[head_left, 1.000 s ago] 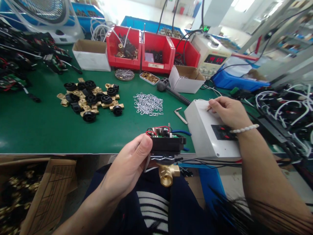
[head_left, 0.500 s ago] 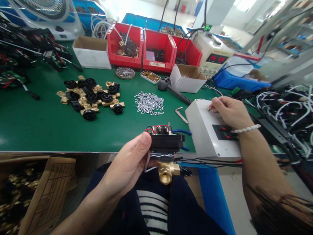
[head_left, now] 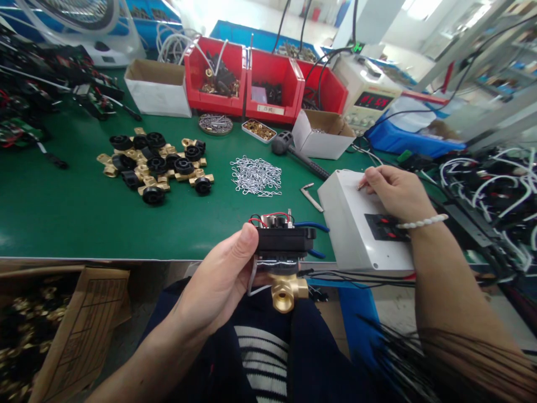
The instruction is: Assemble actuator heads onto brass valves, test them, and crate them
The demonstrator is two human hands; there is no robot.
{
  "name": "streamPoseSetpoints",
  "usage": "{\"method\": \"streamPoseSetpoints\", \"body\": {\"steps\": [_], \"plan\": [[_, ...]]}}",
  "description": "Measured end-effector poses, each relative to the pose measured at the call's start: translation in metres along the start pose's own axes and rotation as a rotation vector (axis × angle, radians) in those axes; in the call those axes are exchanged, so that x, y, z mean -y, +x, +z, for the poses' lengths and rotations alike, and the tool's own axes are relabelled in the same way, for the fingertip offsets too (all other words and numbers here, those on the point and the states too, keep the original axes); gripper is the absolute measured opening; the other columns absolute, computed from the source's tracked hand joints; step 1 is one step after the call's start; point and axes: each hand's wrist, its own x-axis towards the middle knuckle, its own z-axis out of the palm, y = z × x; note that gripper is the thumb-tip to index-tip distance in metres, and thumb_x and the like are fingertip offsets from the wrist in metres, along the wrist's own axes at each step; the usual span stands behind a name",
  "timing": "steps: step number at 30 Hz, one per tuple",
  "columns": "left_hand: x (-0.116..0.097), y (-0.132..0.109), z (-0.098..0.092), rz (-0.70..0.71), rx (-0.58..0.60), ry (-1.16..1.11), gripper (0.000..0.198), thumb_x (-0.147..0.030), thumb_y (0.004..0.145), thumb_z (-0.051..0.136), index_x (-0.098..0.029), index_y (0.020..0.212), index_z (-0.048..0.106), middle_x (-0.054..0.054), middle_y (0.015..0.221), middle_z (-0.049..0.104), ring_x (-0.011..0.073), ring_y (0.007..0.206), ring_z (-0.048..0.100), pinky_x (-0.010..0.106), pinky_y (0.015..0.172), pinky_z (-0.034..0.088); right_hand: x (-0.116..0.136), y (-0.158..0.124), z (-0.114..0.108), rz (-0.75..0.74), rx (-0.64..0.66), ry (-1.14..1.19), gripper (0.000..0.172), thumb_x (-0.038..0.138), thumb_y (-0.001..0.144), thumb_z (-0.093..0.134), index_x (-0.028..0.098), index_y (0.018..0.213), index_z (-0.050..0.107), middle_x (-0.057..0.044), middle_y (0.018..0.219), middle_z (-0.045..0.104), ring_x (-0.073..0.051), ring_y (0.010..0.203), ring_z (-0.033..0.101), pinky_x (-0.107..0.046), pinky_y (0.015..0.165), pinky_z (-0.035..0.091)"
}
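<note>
My left hand (head_left: 229,268) is closed round a motorized valve (head_left: 285,242), a black actuator body with a brass valve fitting (head_left: 284,294) below it. Red and black wires and small metal parts show on its open top. It is held just off the table's front edge, above my lap. On the right, my right hand (head_left: 392,190) rests over a light grey box (head_left: 356,224). Its thumb and fingers pinch a small metal lever, apparently a toggle switch (head_left: 361,186), on the box's top. A black panel with red terminals (head_left: 381,226) lies near that wrist.
Brass valves with black caps (head_left: 155,165) lie on the green table (head_left: 84,224), left of a heap of cotter pins (head_left: 255,176). Red bins (head_left: 274,84), small cartons (head_left: 158,87) and a power supply (head_left: 369,92) line the back. Wired units (head_left: 499,201) crowd the right.
The valve in my left hand has shifted very slightly left and up. My right hand stays at the switch. The power supply's red digits look different.
</note>
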Motion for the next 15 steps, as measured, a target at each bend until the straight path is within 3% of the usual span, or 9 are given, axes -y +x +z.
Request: {"method": "streamPoseSetpoints", "body": {"steps": [5,11,15], "plan": [[0.0002,0.0002,0.0007,0.006,-0.004,-0.021,0.046,-0.054,0.089,0.059,-0.016,0.111,0.071,0.009,0.100,0.075,0.0216,0.090,0.073,0.027,0.077,0.058,0.0004,-0.0008,0.0003,0.000,-0.002,-0.004,0.038,0.048,0.090,0.054,0.020,0.066,0.060,-0.001,0.063,0.058,-0.016,0.061,0.056,-0.029,0.065,0.040],[-0.0013,-0.0002,0.0046,0.096,-0.083,-0.012,0.040,-0.046,0.089,0.064,-0.015,0.115,0.068,0.009,0.105,0.074,0.0187,0.089,0.072,0.025,0.080,0.058,-0.0024,0.0005,0.0005,-0.020,-0.004,0.004,0.043,0.056,0.089,0.052,0.020,0.067,0.061,-0.002,0.065,0.060,-0.016,0.062,0.056,-0.029,0.065,0.042],[-0.0055,0.0016,0.0076,0.000,-0.171,-0.132,0.037,-0.039,0.101,0.043,-0.013,0.106,0.069,0.012,0.098,0.076,0.0201,0.084,0.075,0.029,0.076,0.060,-0.0044,0.0006,0.0009,-0.040,-0.007,0.012,0.053,0.069,0.085,0.051,0.020,0.068,0.061,-0.004,0.067,0.063,-0.016,0.062,0.058,-0.029,0.065,0.043]]}}
